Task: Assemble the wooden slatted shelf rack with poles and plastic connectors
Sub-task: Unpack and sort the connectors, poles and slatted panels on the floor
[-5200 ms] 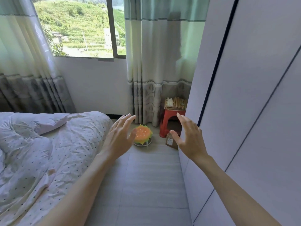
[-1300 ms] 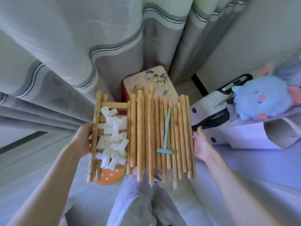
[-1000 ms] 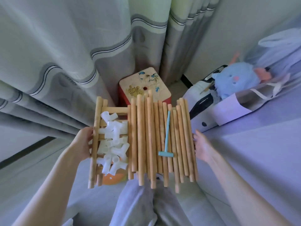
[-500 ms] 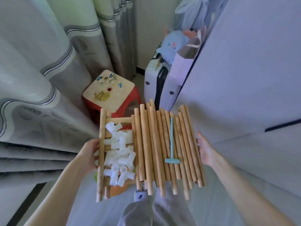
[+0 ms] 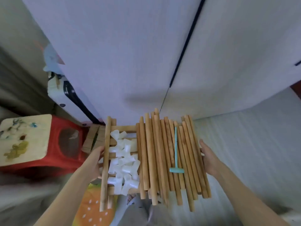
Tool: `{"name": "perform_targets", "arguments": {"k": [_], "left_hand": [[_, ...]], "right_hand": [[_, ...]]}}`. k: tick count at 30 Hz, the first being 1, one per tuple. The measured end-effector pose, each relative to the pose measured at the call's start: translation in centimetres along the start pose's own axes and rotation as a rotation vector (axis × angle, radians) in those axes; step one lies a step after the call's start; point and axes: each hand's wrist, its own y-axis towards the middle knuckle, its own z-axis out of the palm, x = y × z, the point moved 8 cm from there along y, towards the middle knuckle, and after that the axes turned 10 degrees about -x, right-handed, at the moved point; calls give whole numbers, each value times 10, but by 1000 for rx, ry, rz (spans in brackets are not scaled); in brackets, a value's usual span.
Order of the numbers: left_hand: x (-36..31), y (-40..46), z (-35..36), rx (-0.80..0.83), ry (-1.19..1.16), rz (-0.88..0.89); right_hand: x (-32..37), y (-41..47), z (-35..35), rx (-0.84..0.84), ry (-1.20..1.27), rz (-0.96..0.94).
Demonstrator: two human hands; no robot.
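Note:
I carry a wooden slatted shelf (image 5: 123, 128) flat in front of me like a tray. Several long wooden poles (image 5: 156, 154) lie side by side across its middle and right. A heap of white plastic connectors (image 5: 124, 162) sits on its left part. A small teal mallet (image 5: 176, 154) lies on the poles. My left hand (image 5: 96, 160) grips the shelf's left rail, with the fingers hidden underneath. My right hand (image 5: 210, 159) holds the right edge beside the outermost pole, fingers tucked below.
A white wardrobe (image 5: 146, 54) with a dark door seam fills the view ahead. A red stool (image 5: 53, 154) with a patterned top stands at the left, with a white suitcase (image 5: 65, 93) behind it. A burger-shaped cushion (image 5: 91, 209) lies by my grey-trousered legs (image 5: 138, 212).
The view has swung right, from the curtain and stool toward the wardrobe. The loaded shelf stays level between both hands, lifted off the stool it lay on earlier.

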Motion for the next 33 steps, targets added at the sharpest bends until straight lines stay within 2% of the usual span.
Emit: {"name": "perform_targets", "arguments": {"k": [7, 11, 17, 21, 26, 33], "left_hand": [[-48, -3, 131, 215, 331, 76], [-73, -2, 193, 291, 465, 150], [-78, 21, 268, 437, 765, 265], [-52, 60, 299, 437, 868, 230], [13, 146, 336, 405, 930, 123], [124, 307, 388, 361, 1043, 151]], "right_hand": [[-12, -7, -103, -239, 222, 20], [-32, -9, -123, -241, 398, 28], [-97, 23, -135, -456, 523, 37], [-161, 54, -134, -562, 622, 140], [-242, 107, -134, -629, 757, 198], [-389, 256, -130, -726, 855, 318]]}}
